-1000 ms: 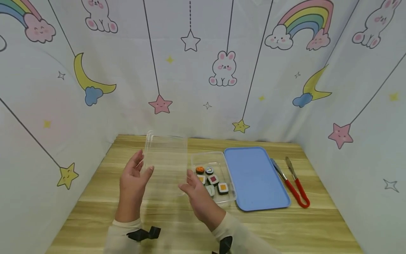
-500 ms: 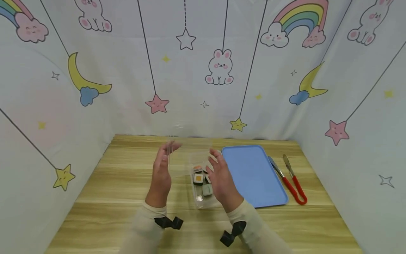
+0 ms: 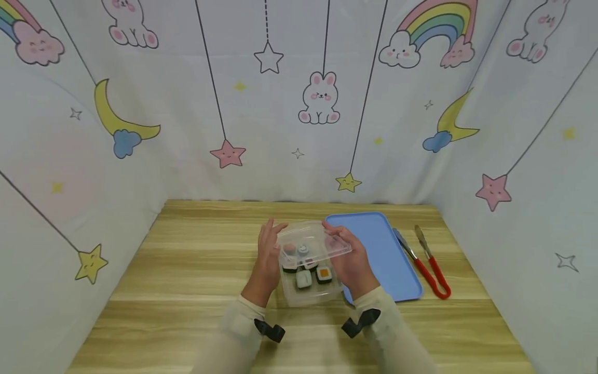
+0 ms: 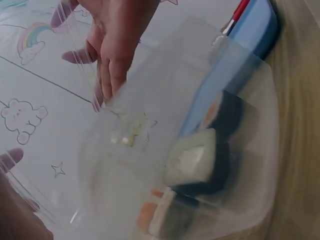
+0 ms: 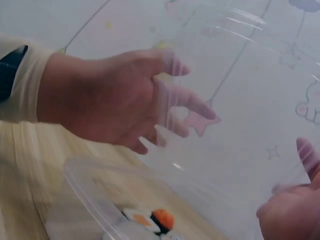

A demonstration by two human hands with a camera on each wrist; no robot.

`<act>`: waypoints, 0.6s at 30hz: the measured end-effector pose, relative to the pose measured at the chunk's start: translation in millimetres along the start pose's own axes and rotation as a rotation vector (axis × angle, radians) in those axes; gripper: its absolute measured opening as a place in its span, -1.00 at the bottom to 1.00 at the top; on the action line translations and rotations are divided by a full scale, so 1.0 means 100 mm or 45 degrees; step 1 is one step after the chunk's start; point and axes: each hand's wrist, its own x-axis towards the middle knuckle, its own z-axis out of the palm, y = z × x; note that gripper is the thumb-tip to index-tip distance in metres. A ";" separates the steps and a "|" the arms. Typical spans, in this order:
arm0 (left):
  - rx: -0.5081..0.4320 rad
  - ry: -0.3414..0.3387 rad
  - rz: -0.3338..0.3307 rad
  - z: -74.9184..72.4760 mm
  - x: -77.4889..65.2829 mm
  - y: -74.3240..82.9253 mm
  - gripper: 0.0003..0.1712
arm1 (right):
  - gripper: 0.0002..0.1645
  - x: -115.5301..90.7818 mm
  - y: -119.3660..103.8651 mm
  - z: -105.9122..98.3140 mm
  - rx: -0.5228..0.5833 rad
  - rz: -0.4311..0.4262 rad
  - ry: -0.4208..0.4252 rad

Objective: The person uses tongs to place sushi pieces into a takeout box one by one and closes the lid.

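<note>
A clear plastic lid (image 3: 312,254) is held tilted over the clear plastic container (image 3: 310,298), its near edge raised above the rim. My left hand (image 3: 268,257) holds the lid's left side, thumb on the edge. On the other side, my right hand (image 3: 355,262) grips the lid's right end, with fingers over its far corner. Inside the container lie several toy sushi pieces, among them a roll with an orange centre (image 3: 324,274) and a pale green-white one (image 3: 303,279). The back pieces show only through the lid. In the left wrist view, the lid (image 4: 145,135) partly veils the sushi.
A blue tray (image 3: 388,259) lies just right of the container, partly behind my right hand. Beyond it are metal tongs with red handles (image 3: 432,275). White curtains with cartoon prints (image 3: 280,171) enclose the wooden table (image 3: 187,280) at the back and sides.
Both hands have carried the lid from the container's left to the right and lowered it over the container. It has gone from nearly upright to tilted above the sushi.
</note>
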 end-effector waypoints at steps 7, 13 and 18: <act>-0.109 -0.164 -0.336 0.07 -0.09 -0.14 -0.23 | -0.61 0.01 0.06 -0.41 -0.381 0.041 -0.159; -0.091 -0.229 -0.377 0.12 -0.11 -0.29 -0.19 | -0.80 -0.07 0.18 -0.63 -0.662 -0.002 -0.164; -0.002 -0.203 -0.398 0.12 -0.14 -0.41 -0.20 | -0.87 -0.13 0.31 -0.70 -0.701 0.006 -0.123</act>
